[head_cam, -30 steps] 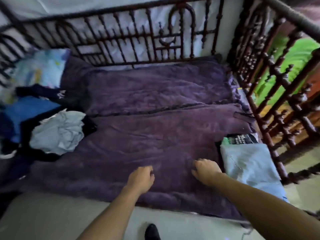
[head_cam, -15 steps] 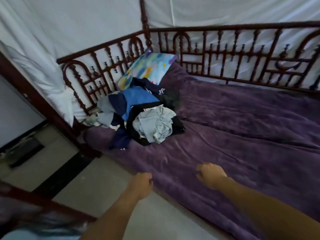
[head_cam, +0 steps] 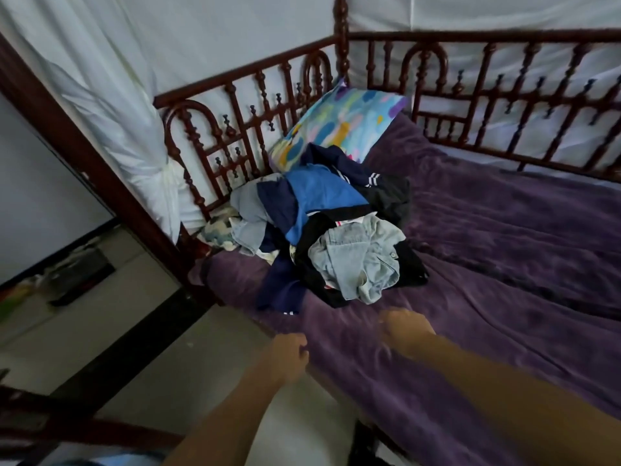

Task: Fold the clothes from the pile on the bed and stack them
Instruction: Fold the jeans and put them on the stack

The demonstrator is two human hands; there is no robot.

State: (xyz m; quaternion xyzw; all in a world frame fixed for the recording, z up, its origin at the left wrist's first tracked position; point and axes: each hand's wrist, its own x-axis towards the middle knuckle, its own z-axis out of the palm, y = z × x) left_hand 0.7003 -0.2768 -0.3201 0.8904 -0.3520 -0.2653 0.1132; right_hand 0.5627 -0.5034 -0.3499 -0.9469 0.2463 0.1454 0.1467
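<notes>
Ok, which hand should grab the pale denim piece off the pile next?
Right, probably. The right hand is over the purple blanket, just short of the denim piece, though it is blurred. The left hand sits further back at the blanket's edge, fingers curled, holding nothing.

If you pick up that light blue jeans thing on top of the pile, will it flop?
Probably floppy: the denim garment lies crumpled in soft folds. Likely heavier than thin cloth, since it shows thick seams and a button. It may drag the black garment under it.
</notes>
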